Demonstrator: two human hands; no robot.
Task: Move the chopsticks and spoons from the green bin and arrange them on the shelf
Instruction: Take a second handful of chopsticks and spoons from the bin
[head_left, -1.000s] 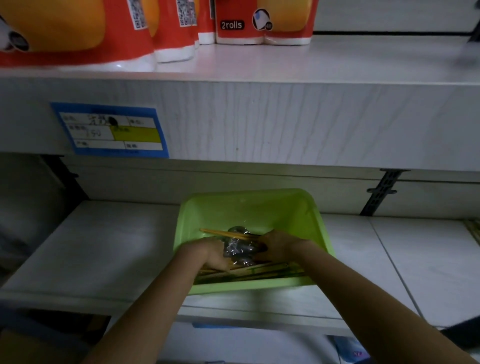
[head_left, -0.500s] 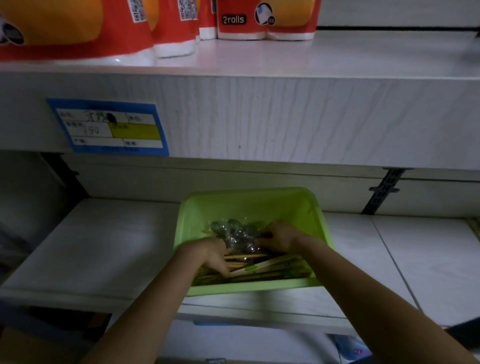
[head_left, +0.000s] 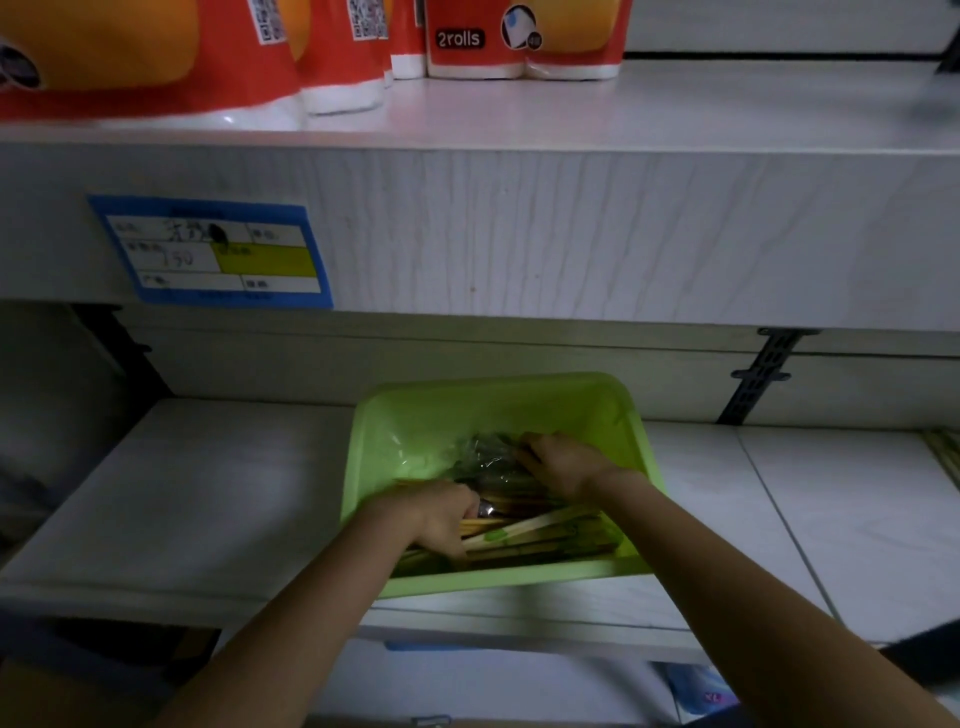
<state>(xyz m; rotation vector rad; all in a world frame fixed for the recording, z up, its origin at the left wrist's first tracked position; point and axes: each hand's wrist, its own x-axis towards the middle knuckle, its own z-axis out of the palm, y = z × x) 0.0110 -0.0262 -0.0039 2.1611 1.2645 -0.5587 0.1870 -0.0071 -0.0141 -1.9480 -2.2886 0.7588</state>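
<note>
Both hands reach into one green bin (head_left: 498, 410) on the pale lower shelf (head_left: 197, 499). Left hand (head_left: 441, 517) curls onto chopsticks (head_left: 535, 535) lying left-to-right, bundle uncountable; right hand (head_left: 563, 465) closes on clear-wrapped spoons (head_left: 485, 460) just beyond. Farther up, one price label (head_left: 213, 252), several red packs (head_left: 524, 36).

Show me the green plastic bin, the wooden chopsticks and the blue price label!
green plastic bin (head_left: 498, 397): head view, back wall.
wooden chopsticks (head_left: 540, 535): head view, middle of the pile.
blue price label (head_left: 213, 253): head view, label's centre.
</note>
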